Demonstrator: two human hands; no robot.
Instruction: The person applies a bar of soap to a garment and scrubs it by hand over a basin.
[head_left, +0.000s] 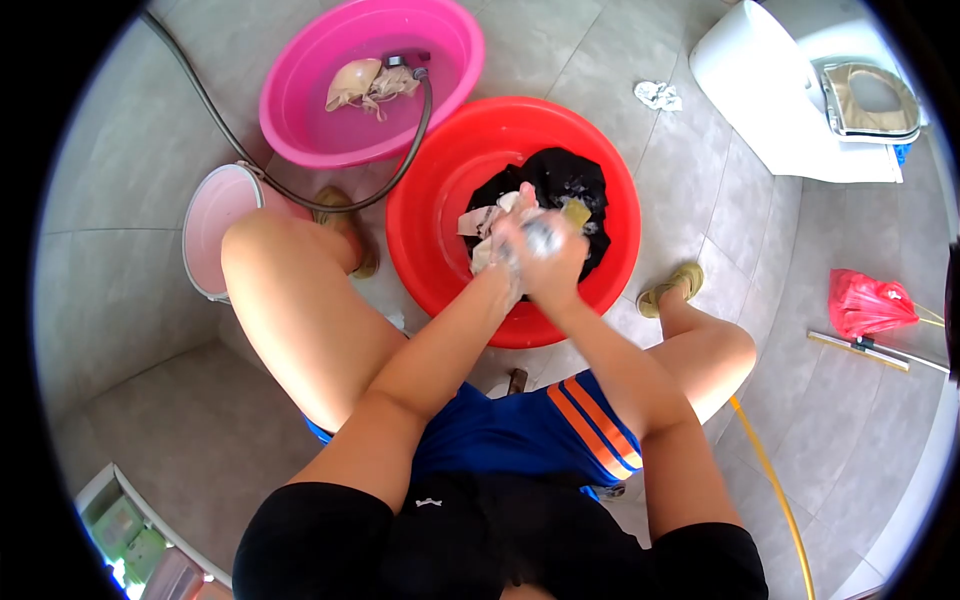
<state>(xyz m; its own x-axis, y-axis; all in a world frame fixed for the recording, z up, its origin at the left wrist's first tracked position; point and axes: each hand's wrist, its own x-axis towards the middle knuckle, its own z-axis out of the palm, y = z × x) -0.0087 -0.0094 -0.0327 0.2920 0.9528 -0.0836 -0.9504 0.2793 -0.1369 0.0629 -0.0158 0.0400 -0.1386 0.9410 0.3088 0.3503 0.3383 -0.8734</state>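
Over the red basin (412, 225), my left hand (508, 245) and my right hand (555, 262) are pressed close together, both wet with suds and smeared by motion. Their fingers look closed on a light-coloured cloth (480, 221), part of which hangs out to the left; the bunched part between the hands is blurred and foamy. Black cloth (570, 172) lies in the basin beneath them. A yellowish bar of soap (576, 212) rests on the black cloth, just beyond my right hand.
A pink basin (300, 130) with water and beige garments stands behind, with a grey hose (425, 120) running into it. A pink bucket (205, 225) is at left. At right are a toilet (745, 85), a red bag (862, 303) and a squeegee (860, 350).
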